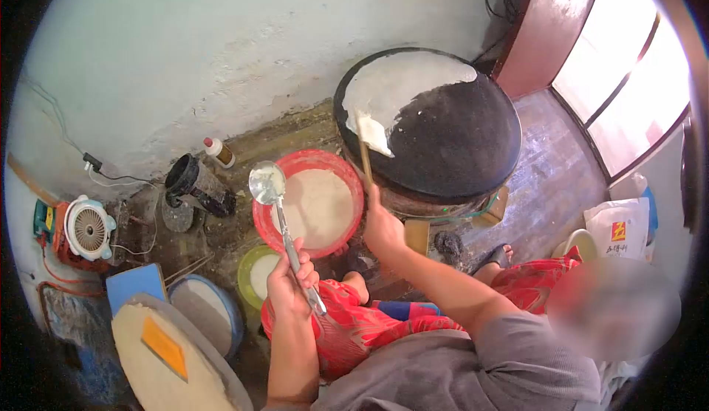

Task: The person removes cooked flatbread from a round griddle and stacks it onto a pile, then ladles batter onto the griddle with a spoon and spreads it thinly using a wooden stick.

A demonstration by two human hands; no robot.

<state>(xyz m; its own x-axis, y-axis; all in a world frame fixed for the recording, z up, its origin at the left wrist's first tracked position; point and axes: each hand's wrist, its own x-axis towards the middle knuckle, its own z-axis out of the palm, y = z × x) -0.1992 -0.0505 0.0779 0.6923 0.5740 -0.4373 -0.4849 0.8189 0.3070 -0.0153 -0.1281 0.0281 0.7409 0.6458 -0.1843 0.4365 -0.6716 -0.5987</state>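
The left hand (293, 282) is closed around a long, shiny metal ladle (266, 183). Its round scoop, smeared with white bits, shows over the left rim of a round red tub (310, 159) of smooth, creamy batter (317, 208). The right hand (385, 228) grips a thin wooden stick (365, 161); its gooey white end is by the left edge of a flat, round, black griddle (465, 141). A thin, ragged, pale sheet (406, 79) covers the griddle's far-left side.
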